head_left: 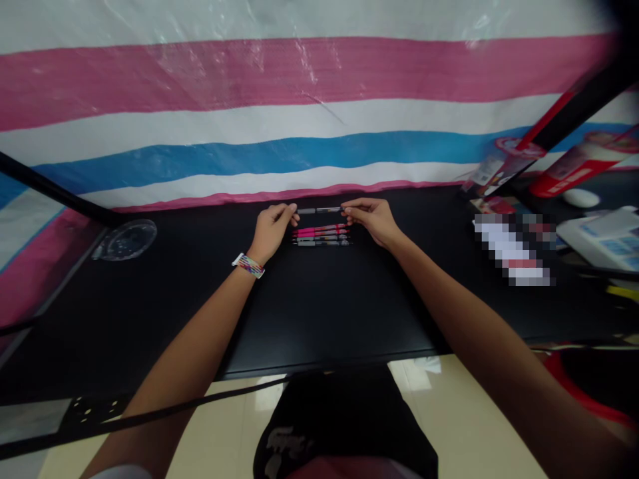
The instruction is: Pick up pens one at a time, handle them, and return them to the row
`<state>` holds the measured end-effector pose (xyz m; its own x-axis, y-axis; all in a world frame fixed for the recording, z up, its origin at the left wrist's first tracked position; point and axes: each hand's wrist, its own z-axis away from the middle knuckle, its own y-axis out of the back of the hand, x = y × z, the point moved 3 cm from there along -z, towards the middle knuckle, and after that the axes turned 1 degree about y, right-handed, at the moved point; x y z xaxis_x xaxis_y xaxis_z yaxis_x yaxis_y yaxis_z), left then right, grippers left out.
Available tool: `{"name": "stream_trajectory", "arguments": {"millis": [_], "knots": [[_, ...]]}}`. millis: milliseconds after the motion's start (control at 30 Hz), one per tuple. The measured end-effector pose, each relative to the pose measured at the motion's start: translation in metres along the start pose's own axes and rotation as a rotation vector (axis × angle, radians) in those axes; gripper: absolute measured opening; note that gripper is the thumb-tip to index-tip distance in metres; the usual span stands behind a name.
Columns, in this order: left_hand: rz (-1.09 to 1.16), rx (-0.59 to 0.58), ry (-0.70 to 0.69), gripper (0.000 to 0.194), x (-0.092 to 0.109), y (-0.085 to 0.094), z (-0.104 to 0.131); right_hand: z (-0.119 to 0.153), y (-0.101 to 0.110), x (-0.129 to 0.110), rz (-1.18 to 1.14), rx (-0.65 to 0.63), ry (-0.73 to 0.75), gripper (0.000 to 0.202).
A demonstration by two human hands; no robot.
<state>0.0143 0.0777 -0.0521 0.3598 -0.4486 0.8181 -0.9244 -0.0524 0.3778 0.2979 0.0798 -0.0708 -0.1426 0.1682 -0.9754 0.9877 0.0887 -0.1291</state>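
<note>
Between both hands a dark pen lies level, pinched at each end. My left hand has thumb and fingers closed on its grey left end. My right hand grips the right end the same way. Just nearer to me, a row of pens lies side by side on the black table: pink ones and a grey one. Whether the held pen touches the table I cannot tell. A patterned band circles my left wrist.
A clear plastic lid lies on the black table at left. To the right stand a clear cup with a red straw and a red cup, near a white rounded object. A striped sheet hangs behind.
</note>
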Motion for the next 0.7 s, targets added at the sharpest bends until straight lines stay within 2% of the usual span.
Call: {"name": "stream_trajectory", "arguments": {"millis": [33,133,233,300,333,433,567,633,700], "knots": [[0.018,0.006,0.02,0.037,-0.001,0.0,0.0,0.0,0.0,-0.001,-0.005,-0.002,0.002,0.028],[0.076,0.036,0.013,0.015,-0.001,0.002,0.0,0.001,0.0,-0.001,0.005,0.008,-0.004,0.03],[0.052,0.037,0.011,0.018,-0.002,0.003,-0.001,0.0,0.0,0.0,0.033,0.01,-0.014,0.032],[0.032,0.04,0.036,0.037,-0.004,0.003,-0.002,0.0,0.001,0.001,0.03,0.009,-0.015,0.032],[0.04,0.049,0.046,0.037,-0.005,0.003,-0.002,-0.001,0.001,0.002,0.022,0.009,-0.013,0.032],[0.084,0.072,0.042,0.013,-0.008,0.003,-0.002,-0.001,0.002,0.003,-0.005,0.007,0.001,0.031],[0.065,0.066,0.053,0.012,-0.011,0.003,-0.002,-0.002,0.002,0.003,-0.03,0.015,0.02,0.032],[0.057,0.098,0.069,0.022,-0.013,0.004,-0.003,-0.002,0.002,0.002,-0.039,0.032,0.02,0.032],[0.074,0.138,0.067,0.018,-0.014,0.006,-0.003,-0.002,0.003,0.002,-0.031,0.065,0.016,0.032]]}}
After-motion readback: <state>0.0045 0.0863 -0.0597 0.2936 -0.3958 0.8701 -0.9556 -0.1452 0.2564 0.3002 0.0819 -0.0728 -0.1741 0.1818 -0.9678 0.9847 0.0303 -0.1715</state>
